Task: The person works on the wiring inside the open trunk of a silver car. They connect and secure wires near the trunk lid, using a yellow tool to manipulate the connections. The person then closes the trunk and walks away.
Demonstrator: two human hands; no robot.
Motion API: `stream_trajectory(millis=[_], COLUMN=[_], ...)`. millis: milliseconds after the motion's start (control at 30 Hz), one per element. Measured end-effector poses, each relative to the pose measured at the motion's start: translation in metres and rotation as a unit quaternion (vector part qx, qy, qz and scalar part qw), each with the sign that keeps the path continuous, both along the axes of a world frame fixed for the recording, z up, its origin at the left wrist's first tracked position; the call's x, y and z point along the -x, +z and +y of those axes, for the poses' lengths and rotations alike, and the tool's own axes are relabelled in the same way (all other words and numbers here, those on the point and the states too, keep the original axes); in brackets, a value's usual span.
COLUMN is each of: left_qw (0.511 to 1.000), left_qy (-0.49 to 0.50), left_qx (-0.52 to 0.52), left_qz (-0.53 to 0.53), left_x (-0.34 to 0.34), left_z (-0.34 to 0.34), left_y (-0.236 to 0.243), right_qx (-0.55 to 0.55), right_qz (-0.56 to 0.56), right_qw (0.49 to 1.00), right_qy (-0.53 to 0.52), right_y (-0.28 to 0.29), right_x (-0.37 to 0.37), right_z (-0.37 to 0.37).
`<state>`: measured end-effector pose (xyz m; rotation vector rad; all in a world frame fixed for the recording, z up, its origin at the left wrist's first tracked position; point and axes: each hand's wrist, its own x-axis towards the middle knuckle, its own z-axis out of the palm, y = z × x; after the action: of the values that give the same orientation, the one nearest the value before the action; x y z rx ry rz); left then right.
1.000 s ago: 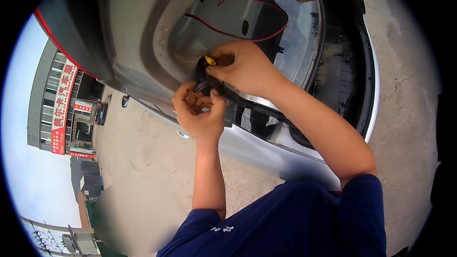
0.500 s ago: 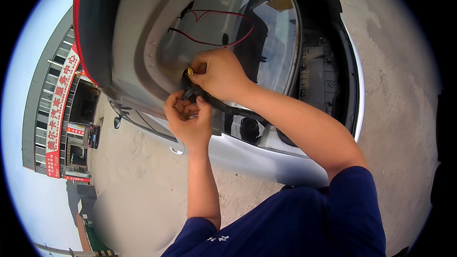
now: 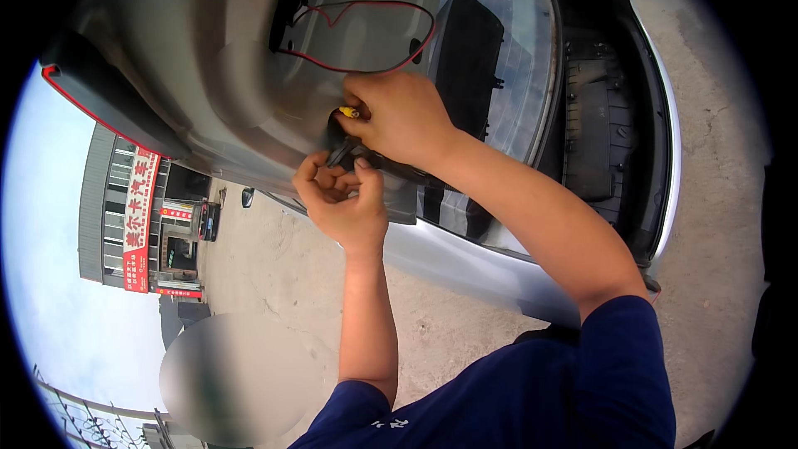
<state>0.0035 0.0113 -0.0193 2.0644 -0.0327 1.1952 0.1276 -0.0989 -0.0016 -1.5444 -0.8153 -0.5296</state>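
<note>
My left hand (image 3: 345, 208) is nearest me, its grip narrow on a black rubber-like piece (image 3: 342, 150) between thumb and fingers, probably to steady it beside the other hand. Just beyond, my right hand (image 3: 411, 120) has its grip pinched on a small yellow plug (image 3: 349, 112), near the black piece and in front of the grey panel (image 3: 366, 41); I judge a fingertip hold suits so small a part. The plug's long axis runs nearly level across my view, dipping slightly to the right, its exposed end pointing rightward. Farther on, a red-and-black cable (image 3: 431, 21) loops against the panel, apart from my grip. The rear glass (image 3: 528, 66) and open trunk (image 3: 594, 108) lie off rightward.
</note>
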Motion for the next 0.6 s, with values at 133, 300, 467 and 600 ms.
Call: stream_trajectory(millis=[133,300,467,600], left_qw=[1.0,0.999,1.0,0.999], left_qy=[-0.008,-0.01,-0.009,-0.018], left_qx=[0.027,0.048,0.008,0.025], left_qz=[-0.002,0.001,-0.014,-0.01], left_x=[-0.001,0.001,-0.003,-0.002], left_z=[0.0,0.001,0.003,0.001], left_y=[-0.001,0.0,-0.002,0.0], right_qx=[0.004,-0.026,-0.085,-0.111], right_qz=[-0.073,0.035,0.037,-0.007], right_qw=[0.997,0.985,0.973,0.976], right_qy=[-0.013,0.169,0.214,0.186], right_y=[0.005,-0.004,-0.02,-0.023], right_x=[-0.015,-0.006,-0.002,-0.004], right_z=[0.009,-0.017,-0.025,-0.017])
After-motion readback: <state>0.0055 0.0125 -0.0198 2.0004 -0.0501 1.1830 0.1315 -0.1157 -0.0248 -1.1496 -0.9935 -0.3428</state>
